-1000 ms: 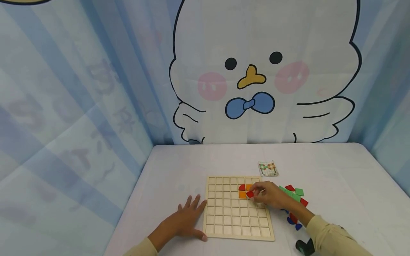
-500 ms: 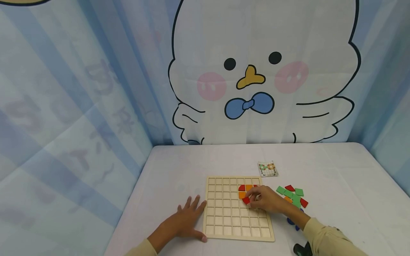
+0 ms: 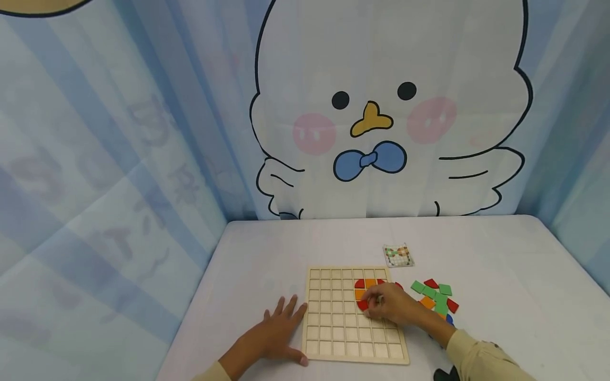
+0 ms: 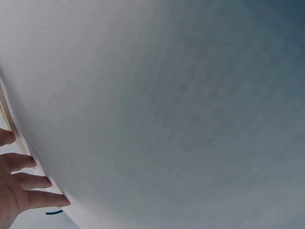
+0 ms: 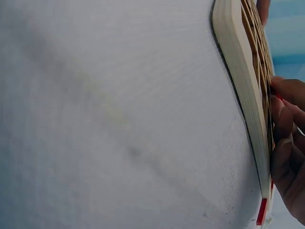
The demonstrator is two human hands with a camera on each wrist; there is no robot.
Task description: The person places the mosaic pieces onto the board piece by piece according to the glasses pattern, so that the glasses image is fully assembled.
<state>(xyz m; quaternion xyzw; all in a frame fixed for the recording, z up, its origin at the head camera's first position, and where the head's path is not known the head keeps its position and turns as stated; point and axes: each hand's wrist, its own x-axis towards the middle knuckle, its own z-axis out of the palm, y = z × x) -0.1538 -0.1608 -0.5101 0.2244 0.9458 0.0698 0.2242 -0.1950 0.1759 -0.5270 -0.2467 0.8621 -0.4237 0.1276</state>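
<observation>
a red piece [image 3: 362, 305] is pinched by the right hand [image 3: 392, 304] at the wooden board [image 3: 332, 334], whose edge is touched by the spread left hand [image 3: 278, 329], and the orange tile [image 3: 359, 294] just beyond could be nudged askew by a sideways slip.

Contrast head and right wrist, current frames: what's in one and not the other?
Head only: the cartoon figure on the backdrop, orange tiles in the grid, a dark object cut off at the bottom edge, and the left hand whole.

Right wrist only: a low, close look at the thick side wall of the board.

Both: the board, the white table, and the right hand with a red tile in its grip.
</observation>
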